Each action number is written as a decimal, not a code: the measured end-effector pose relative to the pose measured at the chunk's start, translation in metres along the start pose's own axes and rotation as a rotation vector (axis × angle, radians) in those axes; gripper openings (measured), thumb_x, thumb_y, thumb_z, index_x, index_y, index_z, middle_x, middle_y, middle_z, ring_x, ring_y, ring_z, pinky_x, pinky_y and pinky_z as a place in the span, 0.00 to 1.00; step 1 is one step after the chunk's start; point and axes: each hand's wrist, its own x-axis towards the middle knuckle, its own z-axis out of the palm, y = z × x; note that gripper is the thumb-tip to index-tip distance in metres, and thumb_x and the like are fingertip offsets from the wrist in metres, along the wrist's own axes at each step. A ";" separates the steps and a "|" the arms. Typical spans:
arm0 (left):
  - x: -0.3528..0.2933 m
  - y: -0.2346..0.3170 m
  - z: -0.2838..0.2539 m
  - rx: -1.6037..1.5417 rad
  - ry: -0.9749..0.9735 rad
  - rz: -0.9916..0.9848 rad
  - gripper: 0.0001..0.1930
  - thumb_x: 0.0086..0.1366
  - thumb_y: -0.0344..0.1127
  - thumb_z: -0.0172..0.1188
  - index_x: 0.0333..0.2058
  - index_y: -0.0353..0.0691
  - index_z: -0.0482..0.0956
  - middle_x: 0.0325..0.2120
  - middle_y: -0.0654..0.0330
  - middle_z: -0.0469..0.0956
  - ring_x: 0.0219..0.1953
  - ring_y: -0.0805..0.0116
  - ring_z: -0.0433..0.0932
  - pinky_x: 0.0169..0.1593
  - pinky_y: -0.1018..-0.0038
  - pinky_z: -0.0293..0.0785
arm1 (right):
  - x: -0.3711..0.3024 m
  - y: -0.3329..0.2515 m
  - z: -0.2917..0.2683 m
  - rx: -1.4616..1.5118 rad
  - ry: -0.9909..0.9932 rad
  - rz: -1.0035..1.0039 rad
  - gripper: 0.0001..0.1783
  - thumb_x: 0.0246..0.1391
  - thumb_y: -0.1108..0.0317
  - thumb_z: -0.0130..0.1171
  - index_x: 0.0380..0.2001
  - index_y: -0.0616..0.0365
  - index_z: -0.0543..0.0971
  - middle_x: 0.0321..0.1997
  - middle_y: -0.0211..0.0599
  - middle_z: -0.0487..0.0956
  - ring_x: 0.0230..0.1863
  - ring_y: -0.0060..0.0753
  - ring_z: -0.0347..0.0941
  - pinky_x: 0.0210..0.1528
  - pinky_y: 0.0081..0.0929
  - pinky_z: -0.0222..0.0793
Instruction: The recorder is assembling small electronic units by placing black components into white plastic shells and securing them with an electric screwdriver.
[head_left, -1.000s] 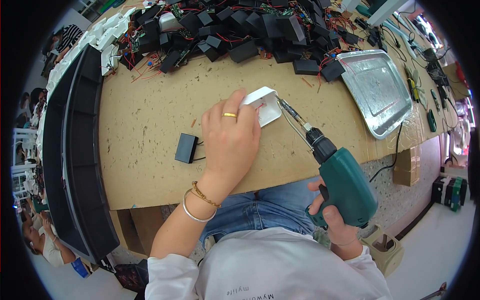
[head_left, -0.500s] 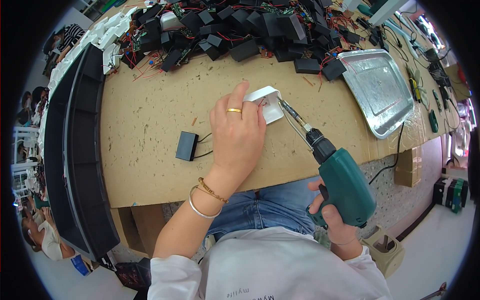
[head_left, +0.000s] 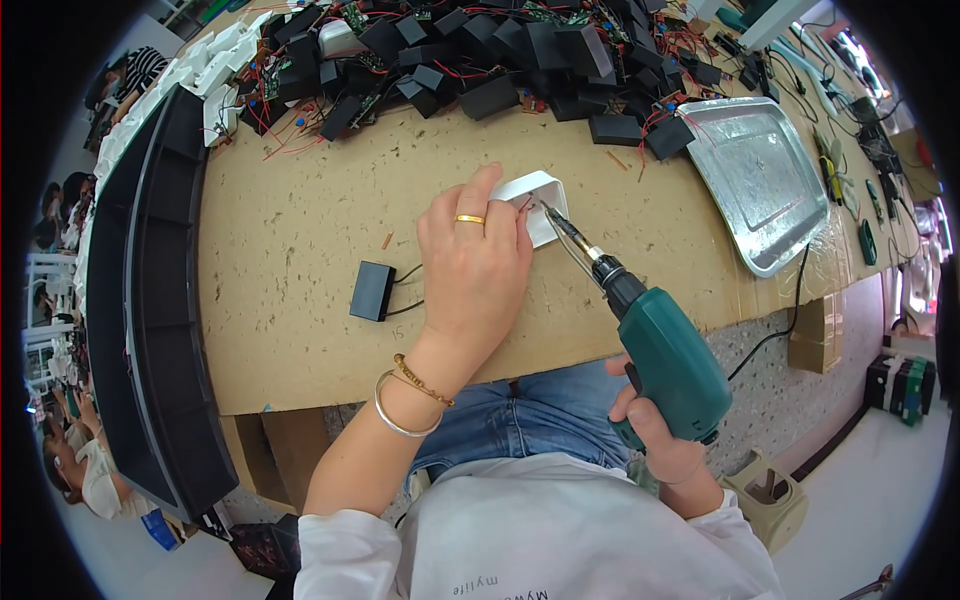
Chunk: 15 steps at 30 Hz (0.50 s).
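Observation:
My left hand (head_left: pixel 472 260) is closed on a white plastic housing (head_left: pixel 548 185), pressing it against the table with its open side showing. Thin red wire is visible inside. Gripped in my right hand (head_left: pixel 660 440) is a green pistol-shaped soldering gun (head_left: pixel 675 360), its forefinger near the black trigger. The gun's slim metal tip reaches into the housing; whether it touches anything there I cannot tell. Left of my left hand lies a small black box (head_left: pixel 372 290), with two dark leads running under that hand.
A heap of black boxes (head_left: pixel 500 60) with red wires and circuit boards fills the far side. A metal tray (head_left: pixel 755 185) lies at right. Along the left edge stands a long black bin (head_left: pixel 165 300), with white housings (head_left: pixel 215 65) behind it. Hand tools (head_left: pixel 832 175) lie far right.
My right hand has moved the soldering gun left and slightly up, so its tip is now farther inside the housing. My left hand and the housing have barely shifted.

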 end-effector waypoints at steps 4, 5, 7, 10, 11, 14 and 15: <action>0.000 0.000 0.000 -0.005 0.004 0.005 0.08 0.52 0.28 0.61 0.30 0.34 0.73 0.46 0.55 0.70 0.42 0.56 0.69 0.44 0.64 0.64 | 0.003 0.003 0.005 -0.016 0.025 0.000 0.17 0.48 0.74 0.61 0.43 0.67 0.75 0.38 0.38 0.79 0.25 0.16 0.69 0.28 0.17 0.66; 0.000 -0.001 0.001 -0.009 0.007 0.001 0.08 0.51 0.28 0.61 0.30 0.34 0.72 0.46 0.55 0.70 0.42 0.56 0.69 0.44 0.64 0.64 | 0.004 0.004 0.006 -0.026 0.037 0.003 0.17 0.48 0.73 0.62 0.42 0.67 0.75 0.37 0.37 0.79 0.25 0.16 0.69 0.29 0.17 0.66; 0.000 -0.001 0.001 -0.009 0.014 0.001 0.08 0.51 0.28 0.61 0.30 0.34 0.72 0.46 0.55 0.70 0.42 0.56 0.69 0.44 0.64 0.64 | 0.006 0.005 0.003 -0.100 -0.032 0.022 0.22 0.51 0.68 0.58 0.49 0.67 0.69 0.40 0.42 0.76 0.26 0.20 0.70 0.31 0.20 0.66; 0.001 -0.001 0.001 -0.013 0.018 0.003 0.08 0.51 0.28 0.61 0.29 0.34 0.72 0.45 0.55 0.70 0.42 0.56 0.69 0.44 0.64 0.64 | 0.007 0.009 0.001 -0.190 -0.096 0.039 0.27 0.55 0.63 0.53 0.55 0.67 0.63 0.44 0.46 0.74 0.27 0.24 0.70 0.32 0.23 0.67; 0.001 -0.001 0.001 -0.016 0.015 0.005 0.08 0.51 0.28 0.61 0.29 0.34 0.72 0.45 0.55 0.70 0.42 0.56 0.69 0.44 0.63 0.64 | 0.008 0.011 0.001 -0.205 -0.092 0.037 0.27 0.55 0.64 0.53 0.55 0.67 0.63 0.43 0.46 0.74 0.27 0.24 0.70 0.32 0.23 0.67; 0.001 0.000 0.000 -0.008 0.008 0.001 0.08 0.50 0.28 0.61 0.29 0.34 0.72 0.45 0.55 0.70 0.42 0.56 0.69 0.43 0.63 0.64 | 0.009 0.012 0.004 -0.199 -0.071 0.045 0.26 0.55 0.65 0.53 0.54 0.67 0.64 0.43 0.46 0.74 0.27 0.23 0.70 0.32 0.23 0.67; 0.001 0.000 0.000 -0.008 0.009 -0.001 0.08 0.50 0.28 0.61 0.29 0.34 0.72 0.45 0.55 0.70 0.42 0.56 0.69 0.43 0.63 0.64 | 0.009 0.013 0.005 -0.201 -0.073 0.046 0.26 0.55 0.65 0.53 0.54 0.67 0.64 0.43 0.46 0.74 0.27 0.23 0.70 0.32 0.23 0.67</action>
